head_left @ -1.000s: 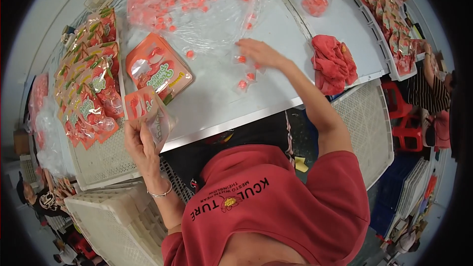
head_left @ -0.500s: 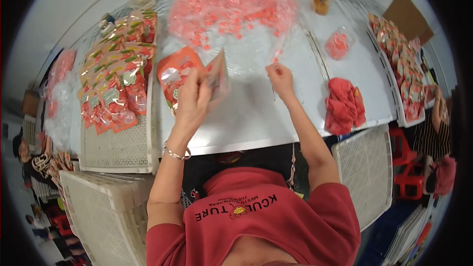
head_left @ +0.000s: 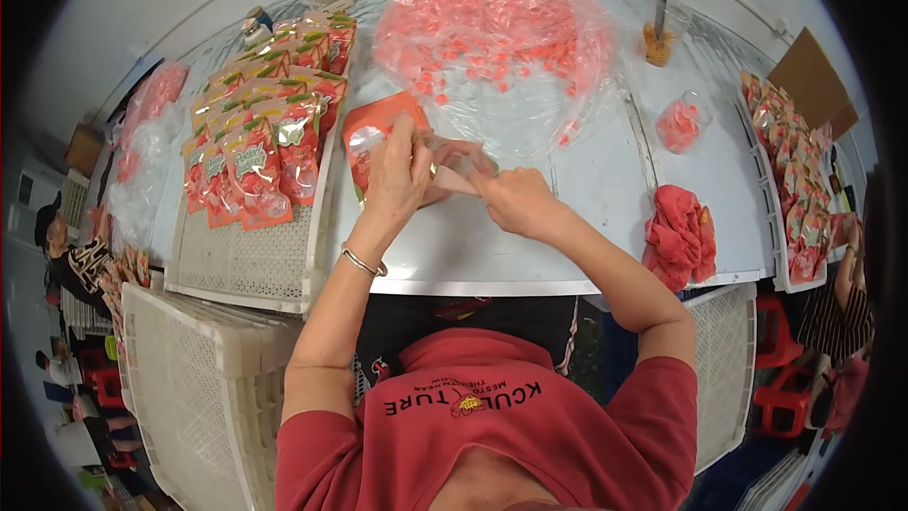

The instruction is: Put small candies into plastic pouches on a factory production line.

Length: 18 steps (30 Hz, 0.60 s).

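Note:
Between my two hands, above the table, is a foil pouch point(head_left: 454, 177) with its pale inner side partly showing. My left hand point(head_left: 395, 170) is closed on the pouch's left side. At its right edge, my right hand point(head_left: 522, 201) is closed with the fingers bent in; whether a small piece is also in those fingers is hidden. Under and beyond my left hand lies a flat orange-red pouch point(head_left: 364, 137). A large clear plastic bag point(head_left: 492, 28), full of small pink-red pieces, spreads out beyond my hands.
Filled pouches point(head_left: 251, 166) lie in rows on a white crate point(head_left: 241, 260) at left; another crate of pouches point(head_left: 799, 199) stands at right. A red cloth point(head_left: 679, 237), a clear jar of pink pieces point(head_left: 681, 123) and a yellowish container point(head_left: 656, 45) are on the table's right part.
My right hand has come from near the clear bag's lower edge to the pouch and closed on its edge. The pouch has tilted toward it. The whole view has shifted slightly.

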Tool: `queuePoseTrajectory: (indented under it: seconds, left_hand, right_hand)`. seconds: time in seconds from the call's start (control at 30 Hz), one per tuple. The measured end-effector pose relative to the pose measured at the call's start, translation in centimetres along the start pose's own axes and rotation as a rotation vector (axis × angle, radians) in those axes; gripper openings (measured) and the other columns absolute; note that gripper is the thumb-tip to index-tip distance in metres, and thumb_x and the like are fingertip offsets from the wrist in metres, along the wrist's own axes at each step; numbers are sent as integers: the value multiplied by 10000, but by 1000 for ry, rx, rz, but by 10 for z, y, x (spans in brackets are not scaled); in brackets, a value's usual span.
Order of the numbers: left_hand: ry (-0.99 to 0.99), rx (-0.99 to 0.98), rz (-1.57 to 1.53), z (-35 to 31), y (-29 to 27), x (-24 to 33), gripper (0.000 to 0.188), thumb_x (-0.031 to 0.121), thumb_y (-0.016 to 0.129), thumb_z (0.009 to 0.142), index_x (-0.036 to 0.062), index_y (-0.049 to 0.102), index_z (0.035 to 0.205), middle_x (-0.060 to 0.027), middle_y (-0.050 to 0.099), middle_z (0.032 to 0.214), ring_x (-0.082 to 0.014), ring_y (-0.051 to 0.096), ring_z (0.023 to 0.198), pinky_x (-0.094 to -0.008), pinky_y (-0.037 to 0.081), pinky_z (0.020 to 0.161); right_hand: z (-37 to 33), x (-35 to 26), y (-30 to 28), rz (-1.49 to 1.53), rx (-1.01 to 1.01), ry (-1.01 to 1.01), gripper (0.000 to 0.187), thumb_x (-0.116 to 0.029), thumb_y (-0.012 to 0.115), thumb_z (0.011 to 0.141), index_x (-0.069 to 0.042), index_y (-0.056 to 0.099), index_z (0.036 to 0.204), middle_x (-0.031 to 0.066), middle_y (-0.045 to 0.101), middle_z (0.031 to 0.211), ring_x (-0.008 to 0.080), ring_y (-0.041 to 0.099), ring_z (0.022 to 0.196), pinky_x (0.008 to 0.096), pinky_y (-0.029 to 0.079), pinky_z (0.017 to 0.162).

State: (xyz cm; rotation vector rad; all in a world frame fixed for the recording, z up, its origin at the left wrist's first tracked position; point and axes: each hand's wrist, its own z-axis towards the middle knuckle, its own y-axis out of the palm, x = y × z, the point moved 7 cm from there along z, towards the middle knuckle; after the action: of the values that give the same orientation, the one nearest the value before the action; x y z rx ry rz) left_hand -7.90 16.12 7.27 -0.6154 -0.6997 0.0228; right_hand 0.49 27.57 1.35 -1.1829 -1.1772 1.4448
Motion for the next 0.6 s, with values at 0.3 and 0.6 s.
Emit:
queuePoseTrajectory:
  seconds: [0.3, 0.6]
  left_hand:
    - [-108, -92, -58, -3, 19, 14, 85, 20, 458, 809, -15, 381, 812, -221, 505, 640, -384, 529, 591, -430, 402, 543]
    - [-285, 91, -240, -13, 13, -10, 95, 51, 449, 837, -29, 398, 834, -207, 507, 660, -375, 509, 595, -437, 398, 565]
  right_hand:
    - [38, 26, -58, 1667, 666, 171, 218, -206, 532, 876, -18, 566, 980, 68, 550, 714, 119, 545, 657, 322, 434, 543]
    - [63, -13, -62, 364, 746, -94, 232, -182, 486, 877, -33, 622, 763, 115, 572, 705, 278, 529, 668, 365, 415, 621]
